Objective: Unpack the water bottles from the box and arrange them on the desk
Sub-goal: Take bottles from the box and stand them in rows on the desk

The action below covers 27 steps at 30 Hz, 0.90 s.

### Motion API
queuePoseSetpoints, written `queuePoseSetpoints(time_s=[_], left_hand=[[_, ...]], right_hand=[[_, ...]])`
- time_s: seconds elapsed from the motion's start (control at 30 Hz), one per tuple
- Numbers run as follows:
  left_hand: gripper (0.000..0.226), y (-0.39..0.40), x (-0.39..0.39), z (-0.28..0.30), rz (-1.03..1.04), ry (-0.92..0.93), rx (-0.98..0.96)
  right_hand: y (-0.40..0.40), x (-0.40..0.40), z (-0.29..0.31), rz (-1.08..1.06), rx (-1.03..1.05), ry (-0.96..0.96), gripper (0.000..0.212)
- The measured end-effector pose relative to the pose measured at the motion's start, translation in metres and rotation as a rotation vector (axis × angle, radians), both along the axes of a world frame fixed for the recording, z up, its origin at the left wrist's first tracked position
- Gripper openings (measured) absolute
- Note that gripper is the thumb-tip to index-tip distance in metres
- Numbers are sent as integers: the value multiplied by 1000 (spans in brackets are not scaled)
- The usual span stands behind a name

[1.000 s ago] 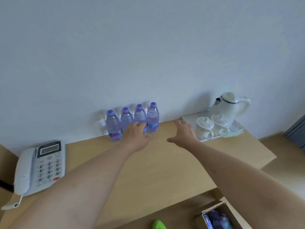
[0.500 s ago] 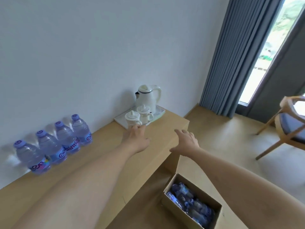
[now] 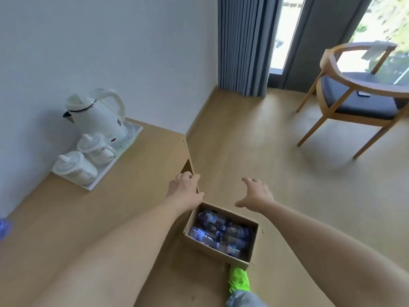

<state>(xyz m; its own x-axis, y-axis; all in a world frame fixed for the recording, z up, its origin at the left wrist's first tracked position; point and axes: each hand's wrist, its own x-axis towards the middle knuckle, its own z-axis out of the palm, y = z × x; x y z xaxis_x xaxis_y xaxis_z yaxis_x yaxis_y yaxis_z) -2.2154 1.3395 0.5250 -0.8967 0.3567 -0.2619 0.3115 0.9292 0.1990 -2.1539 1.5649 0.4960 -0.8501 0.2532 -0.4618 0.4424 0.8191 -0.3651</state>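
Observation:
An open cardboard box (image 3: 253, 244) sits on the floor beside the wooden desk (image 3: 124, 189). Several clear water bottles (image 3: 218, 232) with purple-blue labels lie inside it. My left hand (image 3: 184, 190) hovers over the desk's right edge, just above the box's far corner, fingers curled and holding nothing. My right hand (image 3: 256, 193) is stretched out over the floor beyond the box, fingers spread and empty. One bottle (image 3: 4, 227) of the row on the desk shows at the far left edge.
A white tray (image 3: 104, 173) with a white kettle (image 3: 99, 116) and two lidded cups (image 3: 84, 160) stands on the desk against the wall. A wooden chair (image 3: 363, 96) stands at the right near grey curtains (image 3: 243, 45). A green shoe (image 3: 239, 280) touches the box's near corner.
My view has swung right and down, from the row of bottles on the desk to the box on the floor. Both empty hands moved away from the bottles toward the box.

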Motion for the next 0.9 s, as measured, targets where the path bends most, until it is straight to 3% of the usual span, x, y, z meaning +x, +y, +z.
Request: queuePoseSetpoints(time_s=[0.37, 0.6, 0.9], left_hand=[[44, 73, -11, -147, -8, -328, -81], [49, 70, -18, -295, -18, -487, -127], [58, 70, -68, -522, -312, -365, -234]], right_hand=[[60, 18, -155, -65, -105, -348, 92], [31, 23, -302, -86, -148, -464, 81], [3, -3, -531, -29, -62, -386, 80]])
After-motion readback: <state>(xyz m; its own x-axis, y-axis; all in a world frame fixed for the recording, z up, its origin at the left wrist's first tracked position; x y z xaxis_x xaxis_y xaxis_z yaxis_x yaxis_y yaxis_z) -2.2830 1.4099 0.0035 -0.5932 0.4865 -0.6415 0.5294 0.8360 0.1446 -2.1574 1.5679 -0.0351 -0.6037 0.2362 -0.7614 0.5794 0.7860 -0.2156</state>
